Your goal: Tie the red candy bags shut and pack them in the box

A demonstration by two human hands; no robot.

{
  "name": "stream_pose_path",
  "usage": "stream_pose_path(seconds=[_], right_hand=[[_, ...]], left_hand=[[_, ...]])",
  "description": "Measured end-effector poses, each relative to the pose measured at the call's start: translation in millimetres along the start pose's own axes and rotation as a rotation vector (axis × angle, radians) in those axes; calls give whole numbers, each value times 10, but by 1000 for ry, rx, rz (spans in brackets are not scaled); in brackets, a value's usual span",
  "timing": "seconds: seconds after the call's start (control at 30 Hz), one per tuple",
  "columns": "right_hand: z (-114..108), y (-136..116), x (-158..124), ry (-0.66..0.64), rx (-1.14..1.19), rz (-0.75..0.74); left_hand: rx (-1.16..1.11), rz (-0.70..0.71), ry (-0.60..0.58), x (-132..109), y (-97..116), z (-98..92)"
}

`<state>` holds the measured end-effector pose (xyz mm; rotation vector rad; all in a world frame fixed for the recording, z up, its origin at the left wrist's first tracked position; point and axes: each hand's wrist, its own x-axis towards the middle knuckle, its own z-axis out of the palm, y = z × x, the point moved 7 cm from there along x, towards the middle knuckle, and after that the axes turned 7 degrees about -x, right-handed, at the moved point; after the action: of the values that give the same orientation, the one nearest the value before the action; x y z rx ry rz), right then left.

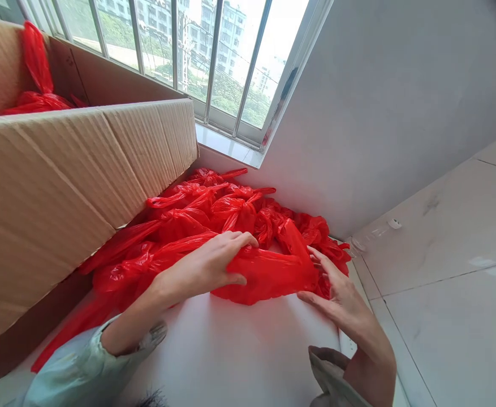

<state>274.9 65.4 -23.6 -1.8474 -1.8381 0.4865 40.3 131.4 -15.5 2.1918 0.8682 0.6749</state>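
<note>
A red plastic bag [268,277] lies lengthwise on the white surface [248,345], in front of a heap of similar bags. At its left end rests my left hand [214,260], thumb and fingers apart, touching the plastic without visibly gripping it. My right hand [345,299] is at the bag's right end, its fingers spread and the thumb near the lower edge. Several knotted red plastic bags [233,212] are piled behind, their contents hidden.
An open cardboard box [82,169] stands on the left with a tied red bag [39,85] inside. Behind is a barred window [197,62]. A grey wall [379,85] rises at the right, above pale floor tiles [451,271]. A clear plastic bottle [377,233] lies by the wall.
</note>
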Motion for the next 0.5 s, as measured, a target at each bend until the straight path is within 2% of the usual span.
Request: stream_pose_path(seconds=[0.07,0.13,0.23,0.3,0.4,0.5], right_hand=[[1,-164,6,79,6,-36],[8,-279,40,169,37,-55],[-26,-274,86,306,85,-23],[-114,-182,72,428,237,-16],[-231,-13,20,551,628,-43],[-248,69,12,561,854,-16]], left_hand=[[16,40,-1,19,83,77],[12,73,35,42,140,71],[-96,64,162,50,128,-123],[-262,40,197,38,73,-267],[-548,-3,88,26,-7,-332],[-741,-6,51,5,-39,-358]])
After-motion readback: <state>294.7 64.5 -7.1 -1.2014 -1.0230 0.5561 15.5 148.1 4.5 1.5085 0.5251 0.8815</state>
